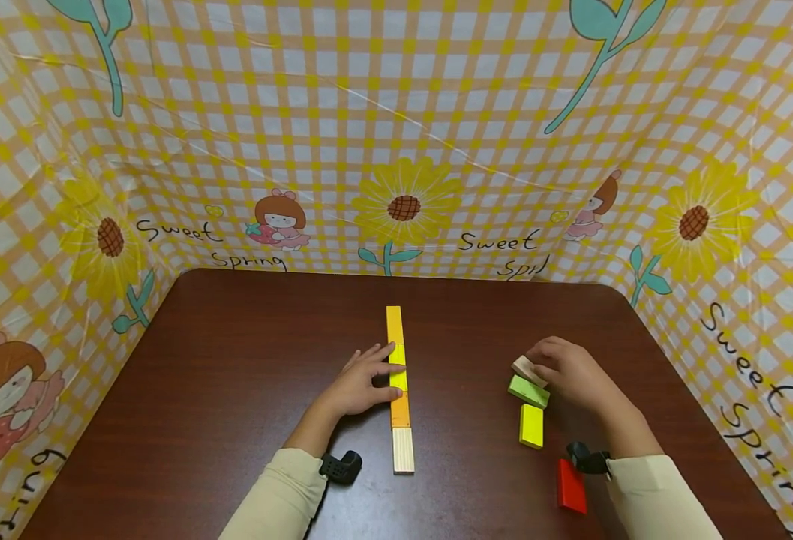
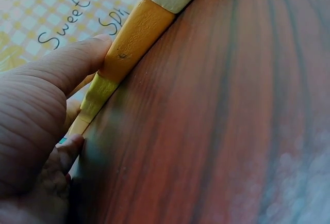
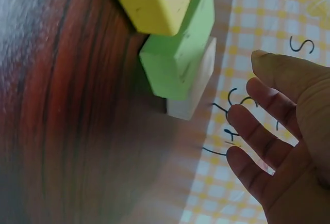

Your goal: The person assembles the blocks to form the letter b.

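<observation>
Dark brown tabletop [image 1: 268,322] fills the lower part of my head view, with yellow-checked sunflower cloth [image 1: 396,90] hung behind it and at both sides. Down its middle I see a straight row [image 1: 401,421] laid end to end: golden block [image 1: 394,324], yellow block [image 1: 398,380], orange block [image 1: 401,409] and, at the near end, pale wooden block [image 1: 403,451]. To me the left hand [image 1: 361,384] seems placed to steady that line: its thumb and fingers, spread rather than curled, touch the row from the left without gripping it. Off to the right, the green block [image 1: 528,391] lies between a second pale block [image 1: 524,367] and a second yellow block [image 1: 532,426], perhaps grouped for easy reach. By that pale one hovers the right hand [image 1: 572,375]; its wrist view shows me loosely bent fingers, thumb parted, holding nothing. Nearer the right sleeve [image 1: 653,484], a red block [image 1: 572,486] lies apart
</observation>
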The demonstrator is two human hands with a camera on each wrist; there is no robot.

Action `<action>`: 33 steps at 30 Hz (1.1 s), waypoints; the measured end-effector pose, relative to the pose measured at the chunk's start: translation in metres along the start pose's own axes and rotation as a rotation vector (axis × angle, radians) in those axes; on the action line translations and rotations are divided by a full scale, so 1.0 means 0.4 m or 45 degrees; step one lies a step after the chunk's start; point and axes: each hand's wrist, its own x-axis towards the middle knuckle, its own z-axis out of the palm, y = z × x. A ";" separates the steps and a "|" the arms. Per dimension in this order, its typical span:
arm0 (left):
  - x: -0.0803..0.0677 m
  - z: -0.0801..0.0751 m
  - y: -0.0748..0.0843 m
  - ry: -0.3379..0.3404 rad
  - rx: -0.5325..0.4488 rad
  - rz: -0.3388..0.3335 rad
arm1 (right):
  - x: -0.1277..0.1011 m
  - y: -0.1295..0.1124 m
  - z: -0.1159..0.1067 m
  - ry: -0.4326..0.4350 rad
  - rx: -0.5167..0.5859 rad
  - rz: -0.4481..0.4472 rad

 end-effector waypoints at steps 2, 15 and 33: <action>0.000 0.000 0.000 -0.002 0.003 -0.004 | 0.004 0.007 0.004 -0.023 -0.001 -0.002; -0.003 0.001 0.004 -0.004 -0.008 -0.009 | 0.014 0.041 0.027 -0.133 0.067 0.000; -0.003 0.001 0.002 0.005 -0.020 -0.017 | 0.014 0.066 0.042 -0.146 0.076 -0.004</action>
